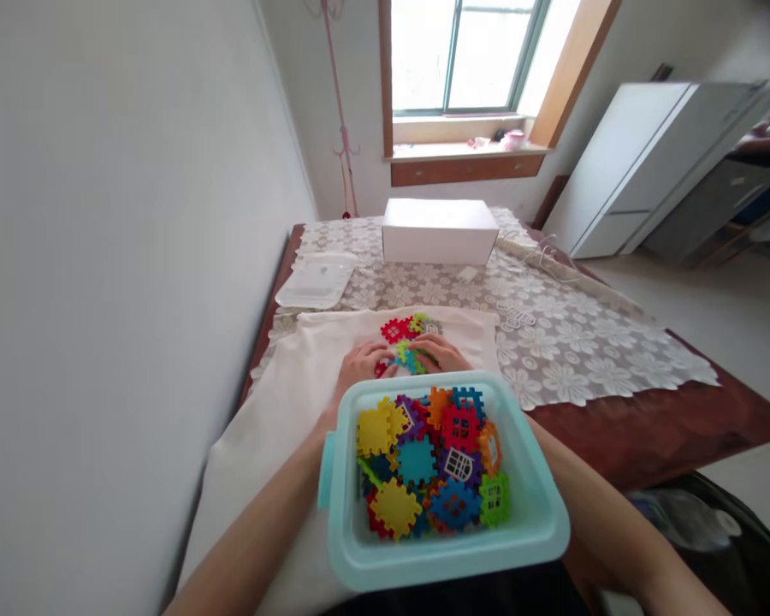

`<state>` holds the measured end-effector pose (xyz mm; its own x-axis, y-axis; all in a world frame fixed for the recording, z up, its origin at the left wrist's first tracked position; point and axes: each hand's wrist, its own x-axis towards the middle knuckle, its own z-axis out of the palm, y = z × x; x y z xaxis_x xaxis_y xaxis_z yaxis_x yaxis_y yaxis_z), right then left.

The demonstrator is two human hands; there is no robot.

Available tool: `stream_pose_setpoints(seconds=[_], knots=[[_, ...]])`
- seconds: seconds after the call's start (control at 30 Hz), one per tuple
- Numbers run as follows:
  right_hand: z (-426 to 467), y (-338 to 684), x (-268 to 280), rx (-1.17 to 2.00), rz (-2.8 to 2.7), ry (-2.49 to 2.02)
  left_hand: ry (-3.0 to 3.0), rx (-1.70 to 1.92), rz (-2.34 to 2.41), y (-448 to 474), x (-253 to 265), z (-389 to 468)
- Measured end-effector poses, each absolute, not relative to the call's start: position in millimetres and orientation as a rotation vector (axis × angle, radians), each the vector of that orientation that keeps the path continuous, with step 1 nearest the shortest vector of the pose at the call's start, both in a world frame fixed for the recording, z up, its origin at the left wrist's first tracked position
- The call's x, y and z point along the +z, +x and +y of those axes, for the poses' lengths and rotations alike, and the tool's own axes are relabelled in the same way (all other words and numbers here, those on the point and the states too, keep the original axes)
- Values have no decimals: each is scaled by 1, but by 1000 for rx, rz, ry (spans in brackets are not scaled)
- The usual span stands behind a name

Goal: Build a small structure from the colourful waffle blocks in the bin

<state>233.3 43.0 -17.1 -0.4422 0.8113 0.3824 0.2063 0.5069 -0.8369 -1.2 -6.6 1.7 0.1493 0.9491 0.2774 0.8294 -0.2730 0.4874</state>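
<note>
My left hand is curled at the left of a small cluster of interlocking plastic blocks, with a bit of red showing by its fingers. From the other side, my right hand has its fingers bent over the green and blue pieces of that cluster. Both hands rest low over a white cloth. Just beyond them lie a red window block and a green block. Nearer to me, between my forearms, a light-blue tub holds many coloured blocks and partly hides my wrists.
A white box stands at the far end of the lace-covered table. A translucent lid lies at the left, and small white window pieces at the right. A wall runs close along the left side.
</note>
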Motion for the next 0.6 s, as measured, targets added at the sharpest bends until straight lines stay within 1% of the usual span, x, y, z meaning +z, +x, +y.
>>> stream_pose_setpoints(seconds=[0.17,0.4,0.6], knots=[[65,231,-32,707,-2034,-688,2086,799,1898,-4,9,1],[84,221,-54,478,-2048,-542,2072,749,1922,-5,9,12],[101,216,-77,350,-2112,-516,2051,698,1619,-30,-3,22]])
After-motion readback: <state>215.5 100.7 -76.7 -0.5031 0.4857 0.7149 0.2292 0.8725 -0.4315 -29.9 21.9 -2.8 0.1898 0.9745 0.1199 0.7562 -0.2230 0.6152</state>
